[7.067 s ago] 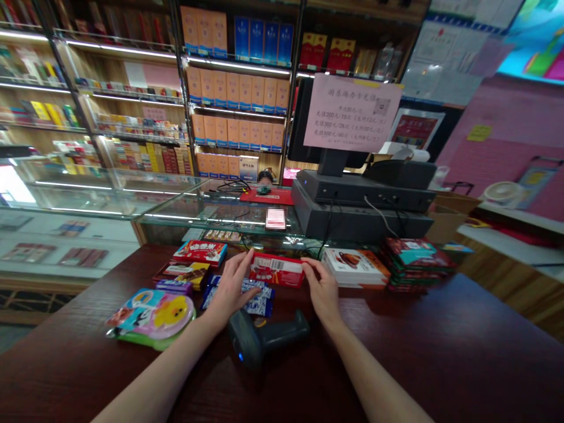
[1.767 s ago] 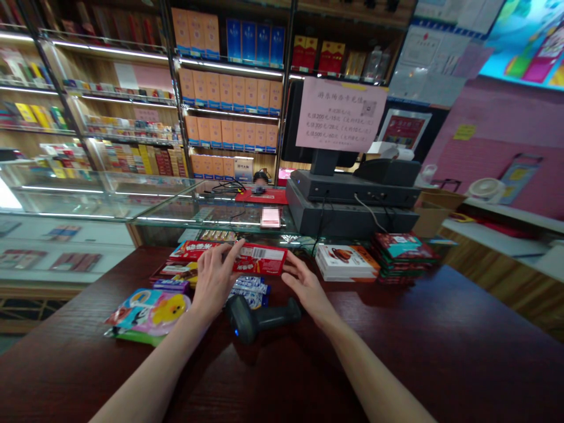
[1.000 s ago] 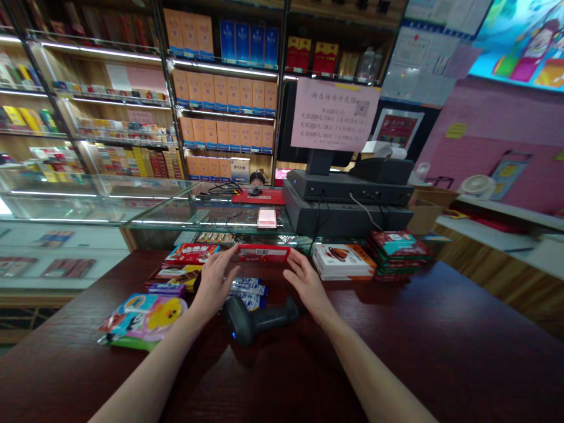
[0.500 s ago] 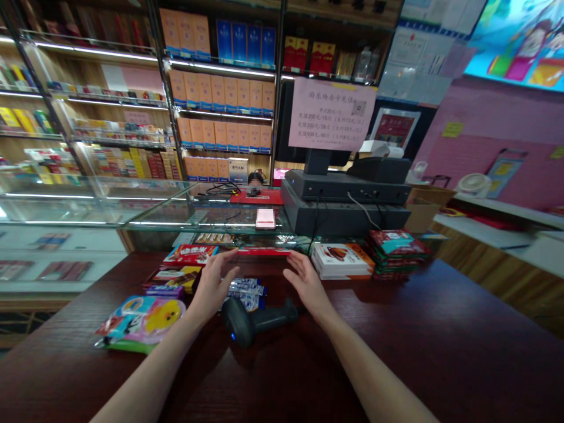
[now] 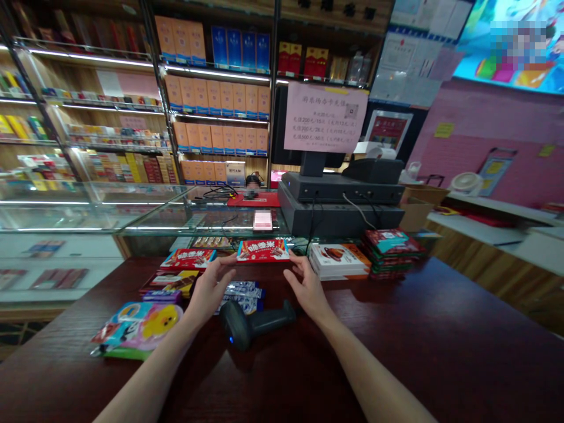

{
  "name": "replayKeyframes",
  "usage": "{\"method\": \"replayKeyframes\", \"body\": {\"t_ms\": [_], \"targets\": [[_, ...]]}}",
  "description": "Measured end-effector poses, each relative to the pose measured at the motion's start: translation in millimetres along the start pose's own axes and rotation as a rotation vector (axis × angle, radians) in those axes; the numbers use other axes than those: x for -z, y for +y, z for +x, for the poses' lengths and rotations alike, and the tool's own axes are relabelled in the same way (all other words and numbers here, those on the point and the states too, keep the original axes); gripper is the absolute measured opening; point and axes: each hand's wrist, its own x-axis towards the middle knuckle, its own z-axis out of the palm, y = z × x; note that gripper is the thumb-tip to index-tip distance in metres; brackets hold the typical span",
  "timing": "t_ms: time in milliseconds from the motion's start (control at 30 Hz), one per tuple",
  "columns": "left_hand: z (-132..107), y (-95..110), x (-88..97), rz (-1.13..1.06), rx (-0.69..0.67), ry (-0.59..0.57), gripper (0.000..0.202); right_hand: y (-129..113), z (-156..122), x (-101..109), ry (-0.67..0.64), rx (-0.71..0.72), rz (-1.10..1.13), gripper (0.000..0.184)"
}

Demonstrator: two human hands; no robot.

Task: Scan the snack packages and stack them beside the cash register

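Observation:
Between my two hands is a red chocolate box (image 5: 263, 249) with white lettering, its printed face turned toward me. My left hand (image 5: 212, 285) has its fingertips at the box's left end, and the fingers of my right hand (image 5: 307, 282) are at its right end. Both thumbs stand apart from the box. Below it, a dark barcode scanner (image 5: 258, 323) with a small blue light lies on the wooden counter. Several blue-and-white packets (image 5: 242, 294) lie behind the scanner, partly hidden by it and my left hand.
Left are another red box (image 5: 188, 258), a yellow chocolate packet (image 5: 178, 281), a purple packet (image 5: 162, 295) and a colourful bag (image 5: 138, 329). White boxes (image 5: 337, 261) and stacked dark red packets (image 5: 392, 252) stand right. Behind are a glass case (image 5: 145, 220) and a till (image 5: 339, 200).
The red box has tilted from nearly edge-on, so its printed front now faces me. Both hands stay at its ends. The view has shifted slightly.

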Motion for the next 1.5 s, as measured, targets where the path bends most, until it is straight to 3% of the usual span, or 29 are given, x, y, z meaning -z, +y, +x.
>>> {"method": "replayKeyframes", "body": {"t_ms": [400, 567, 733, 933, 1100, 1233, 1500], "targets": [[5.4, 19.9, 0.4, 0.306, -0.200, -0.004, 0.015, 2.4, 1.8, 4.7, 0.046, 0.100, -0.188, 0.036], [7.3, 25.5, -3.7, 0.322, -0.201, -0.038, 0.018, -2.6, 6.5, 12.7, 0.088, 0.113, -0.176, 0.033], [10.5, 29.0, -9.1, 0.325, -0.197, -0.031, 0.044, -11.2, 8.1, 24.2, 0.086, 0.112, -0.137, 0.040], [9.0, 47.6, -20.5, 0.349, -0.236, -0.041, 0.044, -13.5, 0.5, 40.8, 0.093, 0.117, -0.190, 0.042], [10.0, 60.2, -36.8, 0.367, -0.305, -0.093, 0.043, -9.1, -7.4, 59.5, 0.130, 0.158, -0.261, 0.043], [12.7, 57.0, -59.2, 0.377, -0.344, -0.133, 0.044, 0.1, -11.5, 79.1, 0.135, 0.202, -0.329, 0.045], [10.2, 52.4, -106.4, 0.516, -0.348, -0.211, 0.055, 12.5, -20.2, 118.1, 0.145, 0.279, -0.675, 0.049]]}}
